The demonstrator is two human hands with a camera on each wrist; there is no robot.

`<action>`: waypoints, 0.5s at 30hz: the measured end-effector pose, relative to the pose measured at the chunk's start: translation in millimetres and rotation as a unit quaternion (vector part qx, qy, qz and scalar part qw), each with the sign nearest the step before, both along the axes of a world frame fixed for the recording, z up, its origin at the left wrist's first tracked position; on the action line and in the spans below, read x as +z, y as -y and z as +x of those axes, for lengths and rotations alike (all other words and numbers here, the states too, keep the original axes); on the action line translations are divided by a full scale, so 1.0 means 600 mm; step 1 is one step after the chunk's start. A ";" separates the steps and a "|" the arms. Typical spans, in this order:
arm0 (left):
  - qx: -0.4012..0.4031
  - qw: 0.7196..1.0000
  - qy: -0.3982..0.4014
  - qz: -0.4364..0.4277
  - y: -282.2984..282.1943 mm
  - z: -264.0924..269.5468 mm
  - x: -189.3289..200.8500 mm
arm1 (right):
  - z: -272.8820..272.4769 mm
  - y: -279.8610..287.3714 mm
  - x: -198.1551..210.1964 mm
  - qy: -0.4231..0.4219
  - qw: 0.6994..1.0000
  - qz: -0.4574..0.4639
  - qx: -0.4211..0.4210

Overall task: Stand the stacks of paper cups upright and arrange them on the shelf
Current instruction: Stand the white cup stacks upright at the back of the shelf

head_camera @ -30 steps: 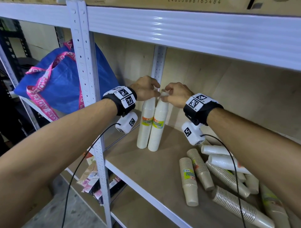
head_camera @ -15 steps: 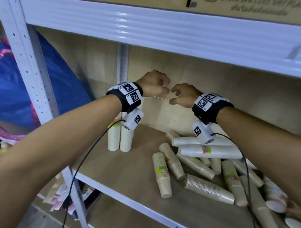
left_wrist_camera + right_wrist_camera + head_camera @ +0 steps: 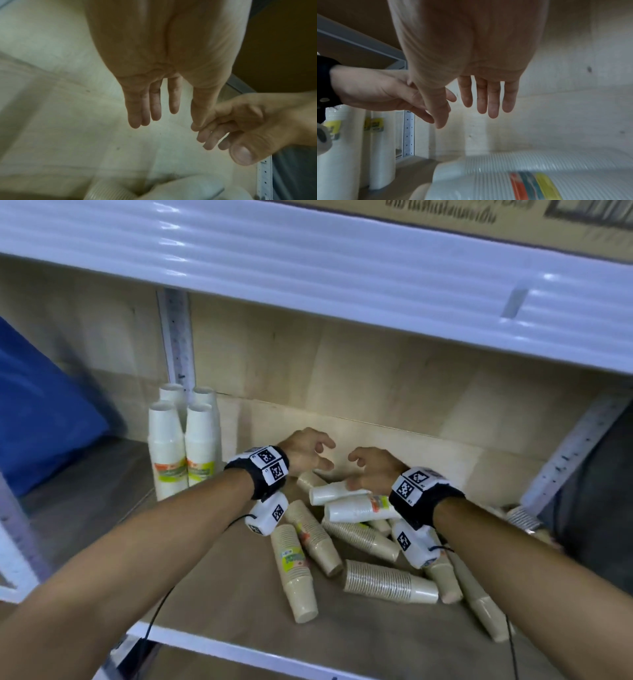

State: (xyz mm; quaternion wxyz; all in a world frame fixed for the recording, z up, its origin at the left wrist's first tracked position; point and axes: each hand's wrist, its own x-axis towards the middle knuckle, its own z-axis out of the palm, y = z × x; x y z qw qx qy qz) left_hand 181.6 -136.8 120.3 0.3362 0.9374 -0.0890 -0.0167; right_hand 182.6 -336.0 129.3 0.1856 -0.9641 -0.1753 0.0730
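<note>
Both hands have dropped from up near the back panel to just above the heap of fallen cup stacks, and the view has swung right and down since a moment ago. Now the left hand (image 3: 306,451) and the right hand (image 3: 371,469) hover side by side, close together, fingers loosely spread and holding nothing; from the wrist views the left hand's fingers (image 3: 155,106) and the right hand's (image 3: 493,100) hang nearly straight. Four white cup stacks (image 3: 185,440) stand upright, packed together in the back left corner of the shelf (image 3: 219,604), beside a perforated metal upright (image 3: 176,337). Right of them, under and in front of the hands, a jumble of stacks lies on its side: two white lying stacks (image 3: 356,503) at the back, just beneath the right hand, and several brown lying stacks (image 3: 308,553) criss-crossing toward the front edge. Shelf boards are pale wood-grain, the back panel (image 3: 376,378) the same. A white ribbed beam (image 3: 308,272) of the level above runs overhead with a cardboard box (image 3: 496,217) on it, and something blue (image 3: 37,412) sits at the far left.
</note>
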 end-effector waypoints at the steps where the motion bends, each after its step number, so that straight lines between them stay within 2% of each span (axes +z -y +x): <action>1: -0.002 1.000 -0.009 0.000 0.001 0.004 -0.016 | -0.004 0.005 -0.013 0.003 1.000 -0.012 0.003; 10: -0.004 0.995 -0.076 -0.057 0.011 0.021 -0.118 | -0.020 0.023 -0.102 0.058 0.988 -0.143 0.021; 15: -0.003 0.995 -0.079 -0.059 0.015 0.024 -0.146 | -0.019 0.029 -0.121 0.105 0.983 -0.148 0.040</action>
